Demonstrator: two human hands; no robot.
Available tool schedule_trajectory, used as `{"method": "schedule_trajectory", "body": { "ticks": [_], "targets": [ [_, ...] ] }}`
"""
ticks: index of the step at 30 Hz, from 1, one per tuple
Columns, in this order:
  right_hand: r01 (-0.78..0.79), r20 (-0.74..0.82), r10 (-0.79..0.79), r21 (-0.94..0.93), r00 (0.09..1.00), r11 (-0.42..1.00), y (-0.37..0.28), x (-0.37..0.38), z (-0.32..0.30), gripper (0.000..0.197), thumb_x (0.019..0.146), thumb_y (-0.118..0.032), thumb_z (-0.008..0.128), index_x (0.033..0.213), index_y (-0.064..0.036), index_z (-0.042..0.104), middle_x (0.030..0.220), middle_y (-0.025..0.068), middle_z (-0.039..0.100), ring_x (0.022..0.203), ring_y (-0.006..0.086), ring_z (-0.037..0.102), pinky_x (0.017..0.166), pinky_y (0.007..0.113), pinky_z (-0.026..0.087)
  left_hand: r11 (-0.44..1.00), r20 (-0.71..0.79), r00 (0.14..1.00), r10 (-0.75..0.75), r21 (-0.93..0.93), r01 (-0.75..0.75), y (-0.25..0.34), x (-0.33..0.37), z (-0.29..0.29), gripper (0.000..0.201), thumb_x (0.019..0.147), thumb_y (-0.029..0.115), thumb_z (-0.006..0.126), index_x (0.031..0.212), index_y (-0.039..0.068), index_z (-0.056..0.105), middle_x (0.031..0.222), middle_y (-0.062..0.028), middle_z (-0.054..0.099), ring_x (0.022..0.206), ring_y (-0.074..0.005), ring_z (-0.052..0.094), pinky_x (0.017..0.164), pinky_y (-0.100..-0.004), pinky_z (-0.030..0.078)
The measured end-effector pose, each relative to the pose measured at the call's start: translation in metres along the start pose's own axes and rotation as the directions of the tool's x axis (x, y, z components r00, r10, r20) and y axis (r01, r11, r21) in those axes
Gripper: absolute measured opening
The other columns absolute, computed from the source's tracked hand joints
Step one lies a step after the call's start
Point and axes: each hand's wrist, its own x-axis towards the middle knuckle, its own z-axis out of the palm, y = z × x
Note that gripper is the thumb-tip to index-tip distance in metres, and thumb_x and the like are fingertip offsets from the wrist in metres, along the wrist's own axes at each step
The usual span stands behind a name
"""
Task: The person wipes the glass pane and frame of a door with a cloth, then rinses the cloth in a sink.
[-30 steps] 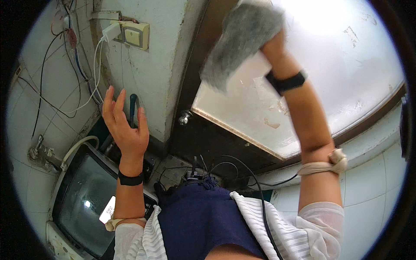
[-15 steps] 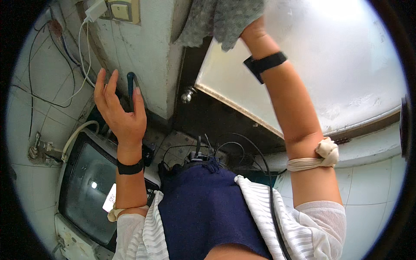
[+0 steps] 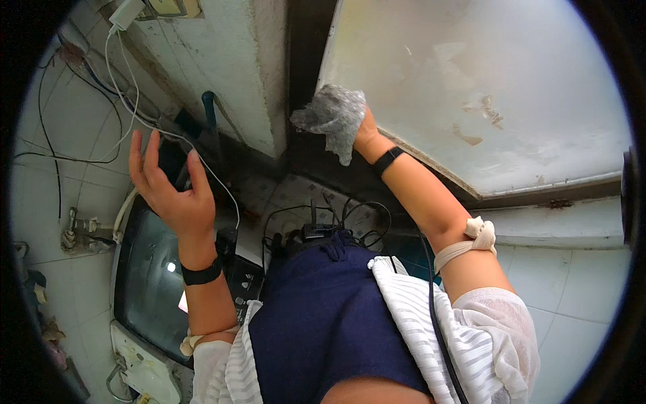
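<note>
My right hand is closed around a crumpled grey cloth. It holds the cloth at the lower left corner of a frosted, whitish door panel, where loose ends of the cloth hang past the dark frame. Some of the fingers are hidden behind the cloth. Brownish flaking patches mark the panel. My left hand hovers in the air, empty, with fingers apart, over the top of a dark-lidded appliance. Each wrist wears a black band.
A white charger is plugged in at the upper left, its cable trailing down past my left hand. Beside the wall corner stands a blue-topped rod. A metal tap sticks out of the tiled wall. Black cables hang near my waist.
My right hand has come down and to the left with the cloth, from higher on the panel to its lower corner. The left hand stays open and has shifted slightly downward.
</note>
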Motion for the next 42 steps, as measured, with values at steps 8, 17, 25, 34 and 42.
{"method": "schedule_trajectory", "body": {
  "ticks": [8, 17, 25, 34, 42],
  "targets": [
    [0.043, 0.132, 0.035, -0.544, 0.991, 0.838, -0.021, 0.007, 0.053, 0.033, 0.086, -0.031, 0.055, 0.109, -0.0085, 0.064, 0.115, 0.0084, 0.059, 0.112, 0.0293, 0.052, 0.101, 0.036, 0.037, 0.999, 0.147, 0.989, -0.005, 0.033, 0.000, 0.015, -0.011, 0.008, 0.048, 0.091, 0.012, 0.064, 0.135, 0.003, 0.047, 0.143, -0.0190, 0.039, 0.132, -0.0355, 0.039, 0.104, -0.0487, 0.038],
    [-0.343, 0.222, 0.319, 0.075, 0.921, 0.936, -0.004, -0.021, 0.078, 0.042, 0.092, -0.016, 0.052, 0.134, -0.0133, 0.051, 0.141, 0.0035, 0.049, 0.129, 0.0216, 0.046, 0.110, 0.032, 0.034, 0.994, 0.210, 0.972, 0.102, -0.055, -0.092, 0.029, 0.000, 0.036, 0.047, 0.089, 0.012, 0.065, 0.132, 0.002, 0.049, 0.140, -0.0195, 0.043, 0.128, -0.0362, 0.042, 0.104, -0.0473, 0.036],
    [-0.320, -0.051, 0.316, -0.179, 0.947, 0.930, 0.015, -0.103, 0.041, 0.040, 0.094, -0.023, 0.047, 0.133, -0.0185, 0.053, 0.138, 0.0012, 0.052, 0.128, 0.0175, 0.047, 0.109, 0.031, 0.034, 0.989, 0.238, 0.964, 0.121, -0.109, -0.097, 0.045, 0.003, 0.057, 0.047, 0.088, 0.012, 0.066, 0.132, 0.003, 0.048, 0.141, -0.0202, 0.041, 0.129, -0.0363, 0.041, 0.104, -0.0476, 0.035],
    [-0.463, -0.053, 0.464, -0.225, 0.884, 0.857, 0.040, -0.184, -0.005, 0.026, 0.079, -0.020, 0.059, 0.104, -0.0154, 0.063, 0.116, 0.0003, 0.062, 0.109, 0.0200, 0.057, 0.091, 0.032, 0.044, 0.980, 0.228, 0.959, 0.168, -0.141, -0.138, 0.069, 0.004, 0.069, 0.049, 0.089, 0.015, 0.066, 0.134, 0.004, 0.048, 0.141, -0.0196, 0.043, 0.129, -0.0360, 0.042, 0.104, -0.0478, 0.035],
    [-0.477, -0.248, 0.457, -0.022, 0.854, 0.879, 0.036, -0.173, -0.041, 0.034, 0.076, -0.014, 0.061, 0.110, -0.0140, 0.065, 0.109, 0.0068, 0.066, 0.097, 0.0247, 0.063, 0.082, 0.033, 0.051, 0.990, 0.250, 0.960, 0.128, -0.085, -0.110, 0.052, -0.005, 0.045, 0.049, 0.089, 0.014, 0.065, 0.134, 0.004, 0.048, 0.140, -0.0196, 0.043, 0.129, -0.0360, 0.042, 0.105, -0.0475, 0.036]
  ]
}}
